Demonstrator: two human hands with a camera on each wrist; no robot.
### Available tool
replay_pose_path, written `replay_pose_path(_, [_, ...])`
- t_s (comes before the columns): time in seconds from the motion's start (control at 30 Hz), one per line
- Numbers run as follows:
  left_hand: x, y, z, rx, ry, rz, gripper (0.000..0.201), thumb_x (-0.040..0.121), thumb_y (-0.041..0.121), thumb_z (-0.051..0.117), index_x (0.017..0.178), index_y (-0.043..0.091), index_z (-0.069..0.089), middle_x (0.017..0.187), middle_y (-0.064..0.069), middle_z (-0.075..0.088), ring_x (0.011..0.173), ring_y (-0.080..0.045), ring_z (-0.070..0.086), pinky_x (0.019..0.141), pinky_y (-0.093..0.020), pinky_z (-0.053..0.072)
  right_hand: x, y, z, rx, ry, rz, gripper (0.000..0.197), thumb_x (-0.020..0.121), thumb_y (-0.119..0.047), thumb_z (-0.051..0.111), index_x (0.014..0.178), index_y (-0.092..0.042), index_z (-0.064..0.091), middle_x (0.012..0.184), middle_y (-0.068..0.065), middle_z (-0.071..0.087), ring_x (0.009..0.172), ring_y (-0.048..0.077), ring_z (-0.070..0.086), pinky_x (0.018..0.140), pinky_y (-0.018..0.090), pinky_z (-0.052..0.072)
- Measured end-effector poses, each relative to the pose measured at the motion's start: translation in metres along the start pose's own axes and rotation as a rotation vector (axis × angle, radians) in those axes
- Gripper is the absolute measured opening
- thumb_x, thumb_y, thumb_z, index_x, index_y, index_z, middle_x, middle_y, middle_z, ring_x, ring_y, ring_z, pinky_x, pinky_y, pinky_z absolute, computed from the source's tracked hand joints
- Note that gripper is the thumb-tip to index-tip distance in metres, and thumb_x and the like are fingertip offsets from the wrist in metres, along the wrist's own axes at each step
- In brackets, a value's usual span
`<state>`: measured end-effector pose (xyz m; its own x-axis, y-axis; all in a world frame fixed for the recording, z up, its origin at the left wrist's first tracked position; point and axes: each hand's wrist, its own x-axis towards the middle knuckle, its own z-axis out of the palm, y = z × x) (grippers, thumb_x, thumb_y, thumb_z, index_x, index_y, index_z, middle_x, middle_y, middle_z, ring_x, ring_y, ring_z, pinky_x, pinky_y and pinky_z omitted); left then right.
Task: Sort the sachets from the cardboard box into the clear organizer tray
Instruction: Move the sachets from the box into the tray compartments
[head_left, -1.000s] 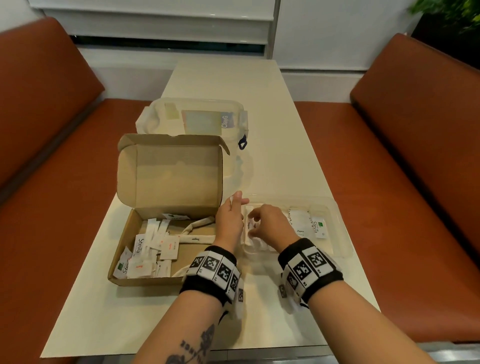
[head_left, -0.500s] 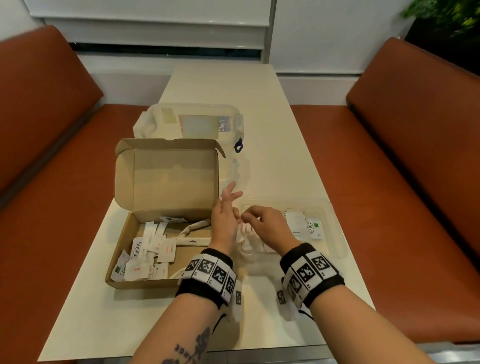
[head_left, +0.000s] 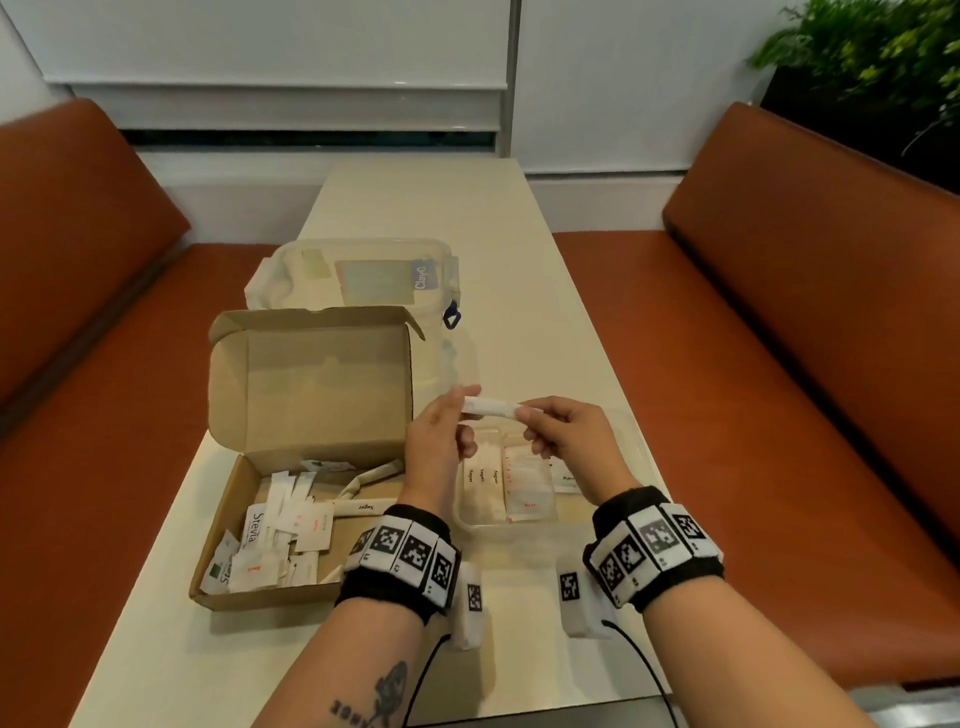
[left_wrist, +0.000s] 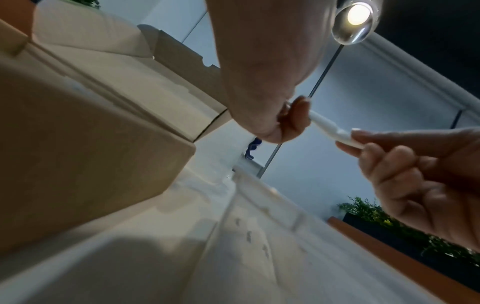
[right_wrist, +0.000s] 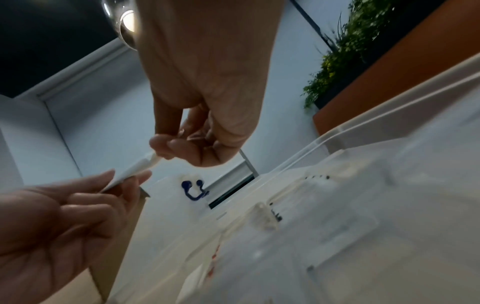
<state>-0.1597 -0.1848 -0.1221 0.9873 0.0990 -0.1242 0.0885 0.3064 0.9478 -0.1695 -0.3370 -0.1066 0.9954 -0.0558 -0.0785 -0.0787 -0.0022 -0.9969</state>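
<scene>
Head view: left hand and right hand raised together above the clear organizer tray, each pinching one end of a white stick sachet held level between them, clear of the tray. Left thumb and forefinger closed on the left end, right fingertips closed on the right end, remaining fingers loosely curled. In the tray, sugar sticks in the left compartment, flat sachets beside them. Just left of the tray, the open cardboard box with lid upright and loose sachets heaped in its base. Behind the box, a lidded plastic container on the table

Left wrist view: left hand seen from below, fingers clamped on the stick sachet; right hand gripping the far end between thumb and forefinger. Cardboard box close at left, blurred

Right wrist view: right hand pinching the upper tip of the stick sachet, other fingers folded into the palm; left hand holding the lower end between thumb and fingertips. Clear organizer tray below, blurred
</scene>
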Motion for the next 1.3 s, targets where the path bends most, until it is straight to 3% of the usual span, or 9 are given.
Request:
replay_pose_path(0.07, [0.000,0.000,0.003,0.015,-0.028,0.002,0.007,0.089,0.019,0.064,0.092,0.014,0.067,0.059,0.005,0.054,0.049,-0.005,0.047,0.050,-0.017,0.044,0.001,0.000,-0.004,-0.007,0.001,0.008,0.013,0.084,-0.017,0.069,0.081,-0.004,0.069,0.057,0.001,0.057,0.047,0.008,0.049,0.049,0.018,0.042])
replay_pose_path(0.2, [0.005,-0.004,0.003,0.077,-0.014,0.034,0.005,0.084,0.015,0.070,0.089,0.014,0.067,0.062,0.005,0.052,0.053,-0.004,0.050,0.056,-0.016,0.048,0.004,0.002,-0.007,-0.021,0.021,0.017,0.018,0.085,-0.021,0.068,0.072,-0.009,0.063,0.058,0.002,0.054,0.050,0.009,0.047,0.053,0.020,0.043])
replay_pose_path(0.37, [0.009,-0.005,0.003,0.046,-0.013,0.034,0.012,0.087,0.011,0.067,0.097,0.016,0.067,0.074,0.001,0.060,0.059,-0.004,0.056,0.059,-0.016,0.051,0.005,0.002,-0.004,0.034,-0.014,0.027,0.006,0.084,-0.007,0.068,0.089,-0.007,0.071,0.072,0.006,0.068,0.059,0.011,0.062,0.061,0.019,0.053])
replay_pose_path(0.47, [0.010,-0.004,0.005,-0.096,0.005,-0.032,0.018,0.088,0.016,0.066,0.104,0.010,0.061,0.092,-0.006,0.064,0.071,-0.010,0.065,0.067,-0.021,0.056,0.007,0.001,-0.004,-0.011,0.002,-0.029,0.012,0.078,-0.002,0.071,0.087,-0.010,0.074,0.080,0.004,0.072,0.075,0.010,0.067,0.075,0.017,0.053])
replay_pose_path(0.57, [0.011,-0.003,0.005,-0.126,0.006,-0.067,0.021,0.086,0.011,0.068,0.105,0.008,0.059,0.095,-0.011,0.066,0.071,-0.012,0.069,0.066,-0.020,0.057,0.007,0.001,-0.006,-0.034,-0.007,-0.057,0.013,0.075,-0.003,0.074,0.084,-0.013,0.075,0.087,-0.002,0.074,0.081,0.001,0.066,0.074,0.010,0.049])
replay_pose_path(0.67, [0.010,-0.005,0.003,-0.085,-0.015,-0.040,0.023,0.085,0.002,0.066,0.104,0.013,0.058,0.098,-0.010,0.066,0.075,-0.012,0.069,0.067,-0.020,0.056,0.007,0.003,-0.006,0.051,-0.029,-0.011,0.012,0.077,-0.008,0.074,0.089,-0.010,0.074,0.087,0.005,0.073,0.079,0.012,0.068,0.077,0.019,0.054])
replay_pose_path(0.83, [0.008,-0.008,-0.002,-0.021,-0.015,-0.001,0.031,0.083,-0.002,0.067,0.105,0.018,0.059,0.104,-0.007,0.065,0.090,-0.014,0.067,0.071,-0.018,0.055,0.010,0.005,-0.001,0.097,0.063,0.020,0.022,0.082,0.000,0.067,0.104,-0.003,0.063,0.072,0.010,0.066,0.064,0.016,0.065,0.071,0.024,0.057])
replay_pose_path(1.03, [0.007,-0.010,-0.007,0.133,-0.044,-0.030,0.017,0.084,0.002,0.067,0.095,0.014,0.064,0.093,-0.009,0.066,0.085,-0.021,0.065,0.073,-0.024,0.055,0.013,-0.007,0.001,0.001,0.131,-0.099,0.006,0.086,-0.007,0.065,0.088,-0.003,0.067,0.071,0.006,0.064,0.061,0.010,0.058,0.062,0.018,0.051])
replay_pose_path(1.3, [0.008,-0.014,-0.009,0.026,-0.002,-0.035,0.013,0.087,0.009,0.067,0.100,0.012,0.065,0.089,-0.005,0.067,0.078,-0.013,0.066,0.070,-0.020,0.055,0.012,-0.014,0.005,-0.171,0.164,-0.169,0.007,0.087,-0.012,0.065,0.083,-0.007,0.067,0.067,0.001,0.062,0.059,0.009,0.055,0.061,0.020,0.047])
